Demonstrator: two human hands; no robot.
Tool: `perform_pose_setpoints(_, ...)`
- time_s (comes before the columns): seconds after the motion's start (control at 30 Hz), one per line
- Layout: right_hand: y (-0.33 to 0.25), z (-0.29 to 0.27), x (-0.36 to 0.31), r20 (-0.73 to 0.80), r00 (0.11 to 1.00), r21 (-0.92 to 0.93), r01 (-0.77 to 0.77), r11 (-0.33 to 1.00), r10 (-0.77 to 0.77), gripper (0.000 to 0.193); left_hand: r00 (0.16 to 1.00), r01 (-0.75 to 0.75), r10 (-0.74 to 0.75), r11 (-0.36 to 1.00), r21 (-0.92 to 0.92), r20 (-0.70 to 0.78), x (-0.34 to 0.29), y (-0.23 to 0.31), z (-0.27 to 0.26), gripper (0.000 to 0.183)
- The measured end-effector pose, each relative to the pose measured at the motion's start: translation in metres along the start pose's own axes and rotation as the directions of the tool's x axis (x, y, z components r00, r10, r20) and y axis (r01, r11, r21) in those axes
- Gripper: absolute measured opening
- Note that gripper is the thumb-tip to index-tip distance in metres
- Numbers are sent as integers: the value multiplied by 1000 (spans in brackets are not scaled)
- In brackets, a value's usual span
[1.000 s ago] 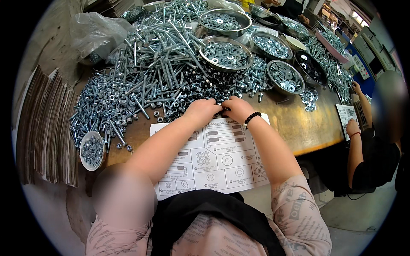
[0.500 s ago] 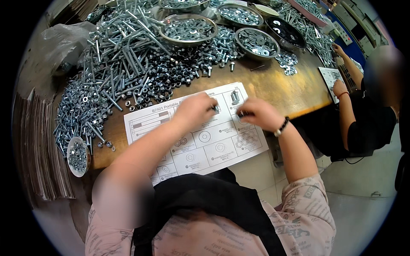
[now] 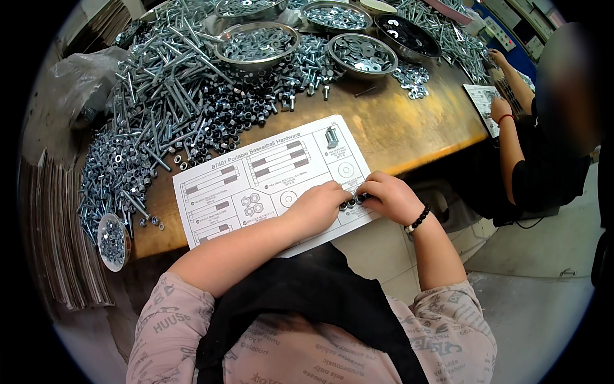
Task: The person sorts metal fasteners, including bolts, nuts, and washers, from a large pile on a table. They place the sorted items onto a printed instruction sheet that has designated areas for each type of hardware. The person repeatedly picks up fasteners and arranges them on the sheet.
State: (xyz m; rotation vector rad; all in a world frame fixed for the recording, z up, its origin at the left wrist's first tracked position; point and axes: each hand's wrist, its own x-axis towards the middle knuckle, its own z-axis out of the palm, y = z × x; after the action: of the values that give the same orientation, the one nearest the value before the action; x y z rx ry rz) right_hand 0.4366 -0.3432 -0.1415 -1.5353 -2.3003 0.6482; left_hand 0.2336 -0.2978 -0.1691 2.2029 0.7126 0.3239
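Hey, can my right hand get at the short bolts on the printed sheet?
Probably yes: only open printed sheet seems to lie between your right hand and the short bolts, though it's at the black nuts.

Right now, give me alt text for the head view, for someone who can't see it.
A person's left hand and right hand touch small dark nuts on a printed diagram sheet. Beyond, heaped bolts and metal bowls of washers crowd the table; a co-worker is at right.

A worn brown worktable [image 3: 422, 128] catches yellowish glare toward its right side; pale floor tiles [image 3: 398, 262] show below its near edge, grey flooring [image 3: 531, 313] farther right, a blue cabinet [image 3: 523, 59] with pale control panel [image 3: 499, 33] beyond
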Motion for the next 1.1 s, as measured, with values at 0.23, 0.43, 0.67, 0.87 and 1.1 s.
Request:
perform_pose_setpoints(0.23, -5, -15, 3, -9, 996, 77, -89, 993, 90, 24, 998, -2, -2, 999, -53, -61, -8, -3, -5, 31)
perform_pose_setpoints(0.43, -24, -28, 43, -82, 997, 111, 15, 994, -6, 20, 958, 72, -70, 997, -1, -278, -29, -31, -47, 26)
perform_pose_setpoints(0.67, -20, 20, 145, -130, 989, 28, 76, 997, -72, 18, 782, 400, -233, 899, 178, -578, -56, -96, -119, 32)
perform_pose_setpoints(0.87, -42, 62, 217, -173, 984, -120, 12, 993, -33, 19, 793, 506, -209, 749, 427, -572, -36, -116, -124, 30)
perform_pose_setpoints(1.1, -53, 70, 238, -104, 992, -247, -96, 964, 72, 20, 835, 491, -234, 726, 482, -498, -15, -123, -119, 25)
